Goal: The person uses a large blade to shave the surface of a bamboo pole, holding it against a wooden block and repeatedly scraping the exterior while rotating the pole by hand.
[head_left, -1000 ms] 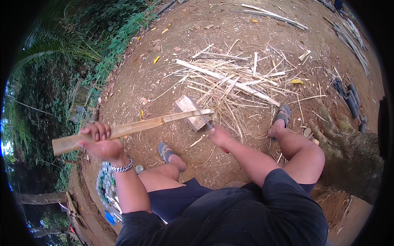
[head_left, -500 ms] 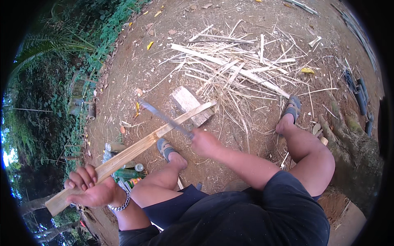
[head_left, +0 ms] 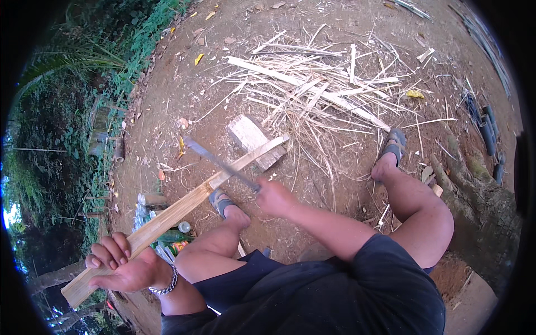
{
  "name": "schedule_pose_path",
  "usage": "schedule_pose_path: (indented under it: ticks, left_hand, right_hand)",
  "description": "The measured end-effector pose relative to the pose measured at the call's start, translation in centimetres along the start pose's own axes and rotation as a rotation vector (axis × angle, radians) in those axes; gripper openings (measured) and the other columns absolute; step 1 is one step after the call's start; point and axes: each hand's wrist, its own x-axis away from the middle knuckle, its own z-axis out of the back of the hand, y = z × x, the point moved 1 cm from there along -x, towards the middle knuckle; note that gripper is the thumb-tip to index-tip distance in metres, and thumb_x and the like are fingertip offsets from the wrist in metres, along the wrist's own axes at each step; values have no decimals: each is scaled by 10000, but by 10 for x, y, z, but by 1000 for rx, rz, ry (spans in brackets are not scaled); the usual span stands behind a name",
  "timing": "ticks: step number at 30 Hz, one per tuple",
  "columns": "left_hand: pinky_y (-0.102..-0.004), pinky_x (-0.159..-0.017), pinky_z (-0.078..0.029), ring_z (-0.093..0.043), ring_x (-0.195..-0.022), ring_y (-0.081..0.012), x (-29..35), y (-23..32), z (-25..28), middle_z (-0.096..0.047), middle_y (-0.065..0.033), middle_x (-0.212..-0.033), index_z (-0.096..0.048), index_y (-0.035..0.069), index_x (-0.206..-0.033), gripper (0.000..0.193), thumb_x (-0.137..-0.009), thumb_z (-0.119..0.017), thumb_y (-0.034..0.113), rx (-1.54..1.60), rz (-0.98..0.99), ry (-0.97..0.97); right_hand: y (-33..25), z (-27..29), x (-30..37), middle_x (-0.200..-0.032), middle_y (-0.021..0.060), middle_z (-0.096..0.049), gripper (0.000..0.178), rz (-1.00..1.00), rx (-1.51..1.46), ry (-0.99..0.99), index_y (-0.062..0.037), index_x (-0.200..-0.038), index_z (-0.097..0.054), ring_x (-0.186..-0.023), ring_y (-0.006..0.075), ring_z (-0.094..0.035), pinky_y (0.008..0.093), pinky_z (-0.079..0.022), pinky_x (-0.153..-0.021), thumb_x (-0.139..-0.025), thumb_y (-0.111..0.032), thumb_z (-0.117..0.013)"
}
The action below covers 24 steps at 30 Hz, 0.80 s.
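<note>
One wooden strip (head_left: 173, 215), grasped by our left hand (head_left: 131, 269), needs firm bracing on the block (head_left: 245, 133); our right hand (head_left: 273, 197) grips the knife (head_left: 209, 156).

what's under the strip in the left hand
Under the strip: a block at its far end, then ground, and bottles nearer the left hand. What it directly covers is hidden.

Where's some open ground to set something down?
Mostly bare brown dirt, with scattered leaves, lies between the leafy green plants and the pale tangled wood-strip pile. Crowded: that pile, and the pale rectangular wooden block under the long tan wooden slat.
</note>
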Motion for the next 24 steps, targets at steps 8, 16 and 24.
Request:
schedule_pose_path:
  ticks: [8,16,24]
  left_hand:
    - [-188,-462,-261,-316,-517,-44,4,8,7,-339,38,-645,-471,91,-885,406,-937,-504,493,37,6,-62]
    - [-189,-465,-267,-318,-513,-51,-9,-19,-7,-336,32,-648,-455,88,-877,398,-921,-546,472,69,40,-42]
    - [-201,-481,-264,-308,-508,-62,-25,-21,-26,-347,28,-652,-443,73,-872,395,-905,-590,438,102,67,-144]
  right_hand:
    - [-6,22,0,-896,190,-655,337,-22,57,-108,-85,-1192,-526,-821,348,-648,453,-523,-737,-858,-132,-530]
    - [105,41,-32,-930,197,-653,296,-368,-82,9,-75,-1125,-567,-844,348,-650,446,-519,-758,-834,-122,-545]
    - [106,11,-49,-907,191,-666,354,-93,-23,45,-85,-1143,-578,-809,328,-662,428,-524,-727,-793,-140,-580]
